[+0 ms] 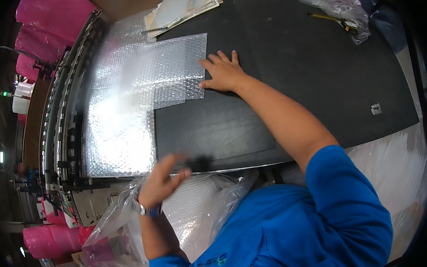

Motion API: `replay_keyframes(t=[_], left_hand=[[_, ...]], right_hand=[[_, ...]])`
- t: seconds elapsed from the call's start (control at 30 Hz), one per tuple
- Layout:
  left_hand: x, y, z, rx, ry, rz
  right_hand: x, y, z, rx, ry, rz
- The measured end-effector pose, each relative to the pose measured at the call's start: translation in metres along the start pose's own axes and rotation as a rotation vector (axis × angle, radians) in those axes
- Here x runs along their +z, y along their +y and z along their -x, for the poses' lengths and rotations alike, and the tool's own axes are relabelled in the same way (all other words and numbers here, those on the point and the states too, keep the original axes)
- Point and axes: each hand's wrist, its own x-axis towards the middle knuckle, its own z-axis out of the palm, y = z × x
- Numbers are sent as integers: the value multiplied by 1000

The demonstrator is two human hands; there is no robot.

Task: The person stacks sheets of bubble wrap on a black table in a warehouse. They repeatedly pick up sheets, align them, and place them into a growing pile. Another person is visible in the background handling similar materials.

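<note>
Lying flat on the left part of a black table (312,64), partly over a wider strip of bubble wrap (108,125), the bubble wrap sheet (177,67) looks light, soft and slightly slippery, probably best held by its right edge. At that edge, the right hand (225,75) rests palm down, fingers spread, thumb touching it. Near the table's front edge, the left hand (162,183) is blurred, thumb and forefinger parted beside a dark object (200,163); whether it holds this, I cannot tell.

Blur smears the left hand (160,185) and a dark object (200,162) near its fingers, the object's kind unclear, while the top edge crops a pink roll (55,21) and clear bag (325,2).
</note>
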Motion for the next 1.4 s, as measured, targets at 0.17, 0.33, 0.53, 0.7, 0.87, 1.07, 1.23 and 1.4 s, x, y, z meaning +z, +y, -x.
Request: replay_keyframes(t=[0.17, 0.33, 0.53, 0.7, 0.87, 1.07, 1.23, 1.4], left_hand=[[-12, -29, -106, 33, 498, -1047], [-5, -99, -157, -246, 550, -479], [-5, -127, -162, -109, 1031, 383], [-5, -128, -160, -85, 1047, 375], [-5, -136, -160, -47, 1043, 442], [-5, -121, -157, -123, 996, 142], [-2, -80, -147, -103, 668, -163], [-1, -28, -125, 184, 464, -64]], right_hand=[[-3, -3, -1, -266, -138, -59], [3, 5, -14, -271, -18, -240], [8, 19, -22, -216, 124, -464], [11, 19, -24, -216, 173, -462], [3, 14, -22, -170, 153, -629], [5, 12, -29, -90, -5, -1199], [0, 0, -24, 137, -171, -1563], [3, 10, -30, 106, -219, -1672]])
